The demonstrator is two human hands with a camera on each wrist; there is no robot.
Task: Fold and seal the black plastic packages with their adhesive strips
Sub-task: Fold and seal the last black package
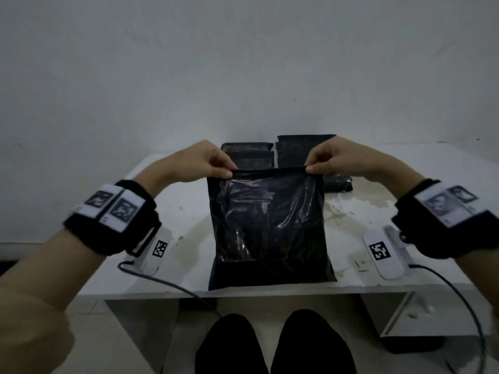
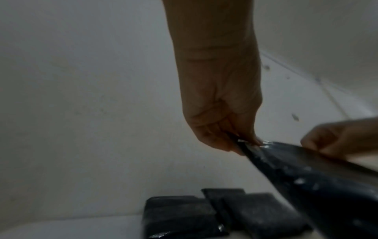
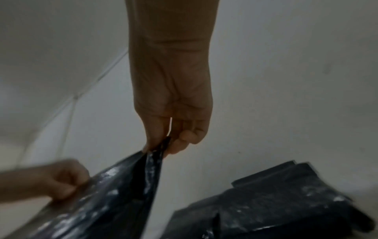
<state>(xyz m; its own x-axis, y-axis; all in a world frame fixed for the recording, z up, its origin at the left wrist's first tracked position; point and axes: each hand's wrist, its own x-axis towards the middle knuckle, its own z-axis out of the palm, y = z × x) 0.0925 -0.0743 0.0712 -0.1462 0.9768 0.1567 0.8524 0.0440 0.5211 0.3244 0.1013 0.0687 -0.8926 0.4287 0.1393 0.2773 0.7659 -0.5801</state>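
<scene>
Both grips, left hand (image 1: 208, 163) & right hand (image 1: 332, 160), pinch top corners of black package (image 1: 270, 228) at frame centre; body hangs below w/ bottom edge on bench (image 1: 183, 211), fold line running left-right.

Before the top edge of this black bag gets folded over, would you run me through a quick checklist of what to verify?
1. Left hand pinches the top left corner of the black bag: ok.
2. Right hand pinches the top right corner: ok.
3. Top edge stretched straight between the hands: ok.
4. Bag's bottom rests on the table, near the front edge: ok.
5. Adhesive strip exposed and ready: cannot tell.
6. Other black packages at the back stay apart from the fold area: ok.
</scene>
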